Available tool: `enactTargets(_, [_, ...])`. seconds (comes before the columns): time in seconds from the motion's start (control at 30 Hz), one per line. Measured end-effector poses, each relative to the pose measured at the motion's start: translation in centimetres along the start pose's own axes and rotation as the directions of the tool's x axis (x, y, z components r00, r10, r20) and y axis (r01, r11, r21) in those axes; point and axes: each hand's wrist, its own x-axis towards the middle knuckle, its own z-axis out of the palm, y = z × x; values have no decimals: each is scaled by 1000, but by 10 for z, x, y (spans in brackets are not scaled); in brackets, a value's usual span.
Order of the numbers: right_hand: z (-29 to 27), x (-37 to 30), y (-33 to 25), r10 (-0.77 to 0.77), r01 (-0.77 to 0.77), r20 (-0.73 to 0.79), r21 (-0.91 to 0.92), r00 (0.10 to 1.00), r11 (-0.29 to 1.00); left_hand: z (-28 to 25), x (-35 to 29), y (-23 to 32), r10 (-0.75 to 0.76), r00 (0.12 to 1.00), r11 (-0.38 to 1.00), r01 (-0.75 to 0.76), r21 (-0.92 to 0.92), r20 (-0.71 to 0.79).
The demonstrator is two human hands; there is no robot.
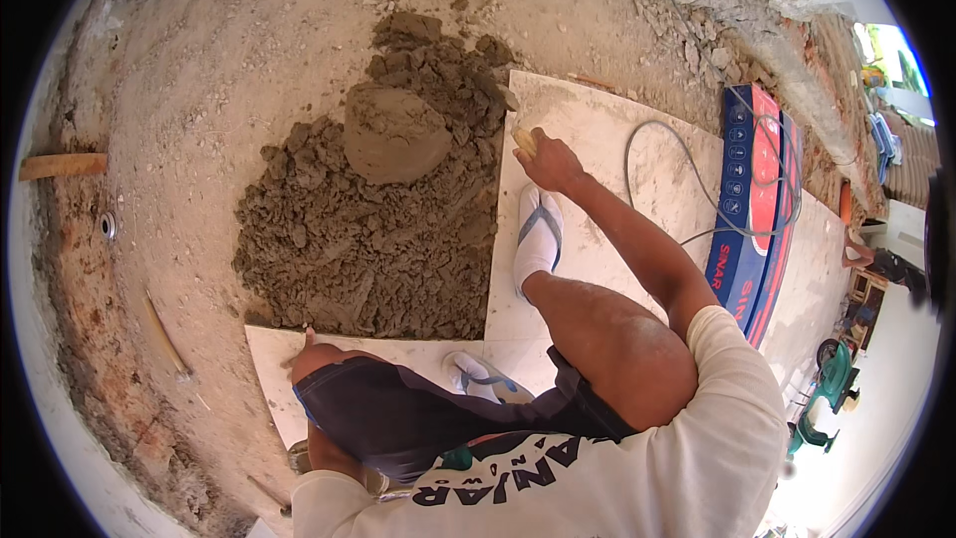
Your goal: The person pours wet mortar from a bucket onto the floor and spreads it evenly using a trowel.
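Right grip [551,161] on yellowish handle [525,143], mortar [368,244] just left

Bright light | glare at upper right edge | lower right washed out | fisheye bending, black corners

Mortar [388,249] lying on the ground [189,139], tiles [588,110] bordering its right and near sides, boxes [739,179] lying farther right, stick [163,332] lying left

One head-worn fisheye looks steeply down past the knees [657,364] onto mortar [383,249].
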Motion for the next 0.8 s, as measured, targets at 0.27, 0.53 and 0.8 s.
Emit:
enactTargets(0.27, [21,-73,-10,-44,24,200,99,979,995,-3,5,11,-43,999,999,43,-17,-7])
enactTargets(0.53, [-10,-74,-7,-121,100,142,144,982,984,5,1,-9,-111,987,882,46,-468,-113])
enactTargets(0.8, [-37,-68,-75,-236,179,123,354,964,918,-91,-50,73,143,971,973,-173,-150,-191])
